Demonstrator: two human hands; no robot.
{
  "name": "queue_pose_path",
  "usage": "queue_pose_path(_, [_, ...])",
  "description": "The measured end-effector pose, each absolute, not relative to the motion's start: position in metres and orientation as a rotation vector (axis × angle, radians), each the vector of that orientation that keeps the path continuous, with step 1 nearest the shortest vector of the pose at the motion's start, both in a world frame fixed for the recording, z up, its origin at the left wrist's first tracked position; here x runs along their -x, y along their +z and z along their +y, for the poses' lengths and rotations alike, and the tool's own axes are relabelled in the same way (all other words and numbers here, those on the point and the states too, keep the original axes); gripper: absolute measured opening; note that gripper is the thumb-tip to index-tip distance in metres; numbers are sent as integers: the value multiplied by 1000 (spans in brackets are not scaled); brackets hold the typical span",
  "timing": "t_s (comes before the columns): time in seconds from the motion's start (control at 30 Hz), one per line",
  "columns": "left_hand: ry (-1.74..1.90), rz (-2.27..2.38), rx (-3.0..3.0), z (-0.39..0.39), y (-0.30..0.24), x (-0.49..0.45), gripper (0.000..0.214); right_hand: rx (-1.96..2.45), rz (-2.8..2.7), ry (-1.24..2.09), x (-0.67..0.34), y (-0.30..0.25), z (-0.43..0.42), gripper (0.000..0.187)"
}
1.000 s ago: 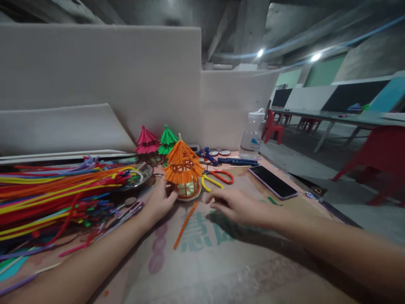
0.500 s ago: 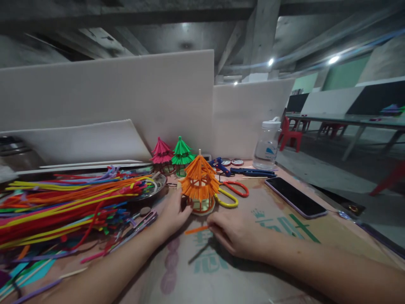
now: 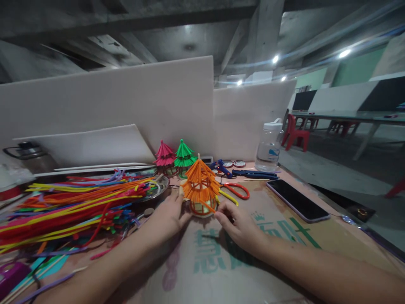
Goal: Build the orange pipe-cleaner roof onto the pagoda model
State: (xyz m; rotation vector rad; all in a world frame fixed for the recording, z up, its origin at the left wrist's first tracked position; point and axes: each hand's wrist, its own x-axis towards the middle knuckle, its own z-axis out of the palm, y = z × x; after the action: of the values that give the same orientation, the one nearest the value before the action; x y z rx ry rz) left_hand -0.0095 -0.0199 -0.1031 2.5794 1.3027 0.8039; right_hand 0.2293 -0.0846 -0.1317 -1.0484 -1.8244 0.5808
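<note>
A small orange model pavilion (image 3: 200,185), with a two-tiered roof of pipe-cleaner strips, stands upright on the table in front of me. My left hand (image 3: 172,213) steadies it from the left, thumb near the front of its base and fingers partly hidden behind. My right hand (image 3: 236,221) pinches a short orange pipe-cleaner piece (image 3: 208,207) between thumb and fingertips, its far end slanting up across the pavilion's lower front. Scissors with red and yellow handles (image 3: 242,191) lie just behind my right hand, partly covered.
Loose coloured pipe cleaners (image 3: 79,207) cover the left. A pink pavilion (image 3: 165,155) and a green pavilion (image 3: 184,156) stand behind. Farther right are a blue glue gun (image 3: 224,168), dark blue pliers-like tool (image 3: 255,174), water jug (image 3: 268,145) and phone (image 3: 297,200). White boards (image 3: 126,97) rise behind.
My right hand has lifted the orange piece from low over the table up to the pavilion's lower front. My left hand stays beside the pavilion. The view has shifted slightly.
</note>
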Motion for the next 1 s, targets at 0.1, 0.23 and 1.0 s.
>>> queue_pose_path(0.1, [405,1360,-2579,-44,-64,13,25,1037,-1833,571,-230,-130,-86,20])
queue_pose_path(0.23, [509,1198,-2367,-73,-28,-7,31,1010,-1860,581,-227,-127,-91,22])
queue_pose_path(1.0, [1261,918,-1822,-43,19,-33,21,765,-2232,209,-237,-94,-97,26])
